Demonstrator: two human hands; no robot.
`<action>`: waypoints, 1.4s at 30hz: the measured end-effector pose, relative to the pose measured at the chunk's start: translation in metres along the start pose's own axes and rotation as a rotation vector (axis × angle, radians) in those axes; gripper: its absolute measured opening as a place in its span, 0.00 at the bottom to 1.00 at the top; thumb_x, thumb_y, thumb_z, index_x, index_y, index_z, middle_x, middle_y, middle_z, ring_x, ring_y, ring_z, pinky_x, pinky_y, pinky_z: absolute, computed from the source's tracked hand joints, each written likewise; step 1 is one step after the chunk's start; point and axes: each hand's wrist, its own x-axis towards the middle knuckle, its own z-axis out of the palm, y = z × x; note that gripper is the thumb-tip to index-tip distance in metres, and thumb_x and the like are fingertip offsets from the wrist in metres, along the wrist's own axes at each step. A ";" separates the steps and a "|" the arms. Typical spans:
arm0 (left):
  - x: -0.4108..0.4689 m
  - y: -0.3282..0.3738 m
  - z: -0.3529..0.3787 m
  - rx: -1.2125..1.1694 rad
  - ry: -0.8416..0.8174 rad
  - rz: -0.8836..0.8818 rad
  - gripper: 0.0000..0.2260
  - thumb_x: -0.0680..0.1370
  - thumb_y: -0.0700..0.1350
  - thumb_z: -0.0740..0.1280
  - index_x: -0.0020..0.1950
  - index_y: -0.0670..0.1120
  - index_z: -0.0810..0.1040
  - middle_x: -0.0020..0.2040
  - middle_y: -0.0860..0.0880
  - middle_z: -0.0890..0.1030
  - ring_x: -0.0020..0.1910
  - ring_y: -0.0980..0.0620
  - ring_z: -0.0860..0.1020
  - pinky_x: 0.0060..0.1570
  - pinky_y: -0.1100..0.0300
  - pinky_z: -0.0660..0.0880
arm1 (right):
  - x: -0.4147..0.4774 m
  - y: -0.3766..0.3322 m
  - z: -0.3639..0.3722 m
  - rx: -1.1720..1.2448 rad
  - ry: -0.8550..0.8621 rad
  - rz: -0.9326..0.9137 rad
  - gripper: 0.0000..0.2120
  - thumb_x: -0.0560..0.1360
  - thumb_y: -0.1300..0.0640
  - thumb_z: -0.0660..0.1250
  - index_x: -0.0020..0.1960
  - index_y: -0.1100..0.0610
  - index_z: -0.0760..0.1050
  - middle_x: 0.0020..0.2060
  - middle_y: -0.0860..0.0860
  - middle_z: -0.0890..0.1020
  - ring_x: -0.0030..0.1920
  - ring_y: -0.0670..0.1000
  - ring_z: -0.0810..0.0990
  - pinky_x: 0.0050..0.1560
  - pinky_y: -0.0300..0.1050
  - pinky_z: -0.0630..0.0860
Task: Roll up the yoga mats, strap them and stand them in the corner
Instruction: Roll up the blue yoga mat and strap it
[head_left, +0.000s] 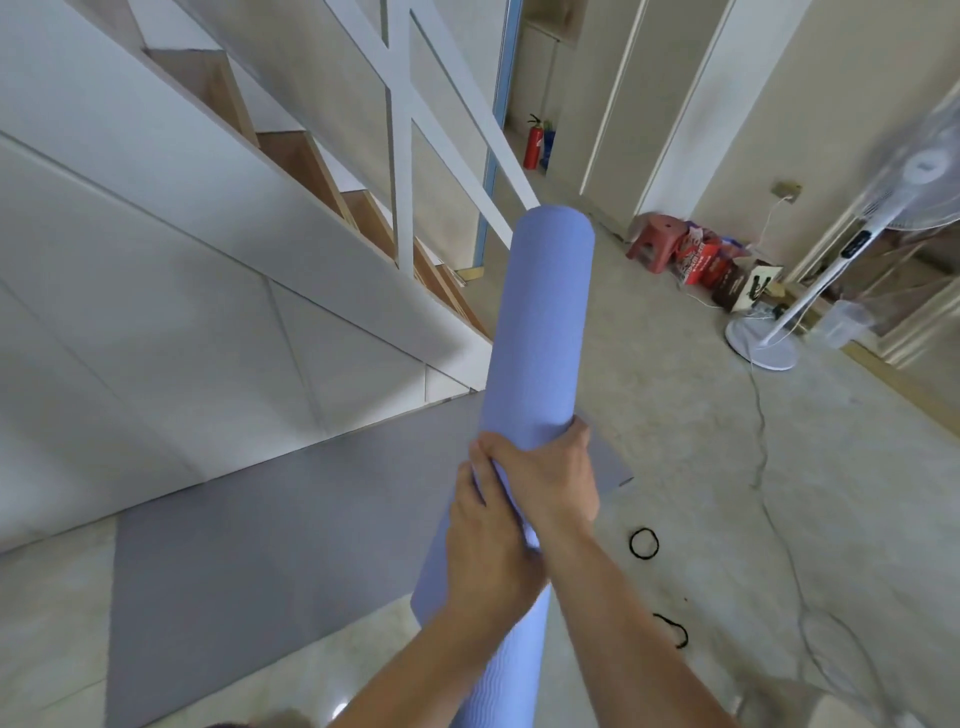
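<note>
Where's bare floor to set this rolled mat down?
Bare tile lies near the feet, between the grey mat and the blue roll. Concrete between the roll and fan base is free. Right of the hands: bands and cord.

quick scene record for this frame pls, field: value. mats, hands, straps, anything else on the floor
blue mat: rolled, held up off the floor, no strap seen on it
left hand: wrapped around the roll, below the right
right hand: wrapped around the roll
grey mat: flat on the floor along the stair wall, not rolled
black bands: two loops on the floor right of the hands, unused
fan: standing, right side, cable trailing across the floor
red stool: by the far wall, next to bags
fire extinguisher: far hallway
</note>
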 end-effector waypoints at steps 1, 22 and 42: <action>0.000 -0.002 0.001 -0.047 0.056 -0.036 0.51 0.69 0.57 0.72 0.81 0.48 0.45 0.75 0.49 0.61 0.69 0.48 0.70 0.63 0.56 0.72 | -0.002 0.004 0.003 0.027 -0.019 -0.023 0.43 0.57 0.33 0.75 0.65 0.48 0.63 0.55 0.43 0.76 0.52 0.50 0.77 0.54 0.48 0.74; -0.019 0.005 -0.013 -0.346 -0.018 -0.114 0.51 0.62 0.74 0.63 0.81 0.58 0.49 0.76 0.51 0.64 0.70 0.51 0.71 0.67 0.54 0.70 | -0.011 0.002 -0.001 0.080 -0.022 -0.135 0.46 0.57 0.35 0.77 0.70 0.41 0.61 0.64 0.39 0.74 0.63 0.47 0.77 0.62 0.49 0.74; -0.017 0.013 -0.008 -0.037 0.067 -0.136 0.52 0.71 0.61 0.70 0.81 0.50 0.38 0.76 0.48 0.59 0.70 0.46 0.70 0.61 0.52 0.74 | -0.014 -0.005 -0.003 0.123 0.007 -0.084 0.45 0.59 0.35 0.77 0.69 0.43 0.60 0.60 0.39 0.76 0.58 0.49 0.78 0.58 0.50 0.75</action>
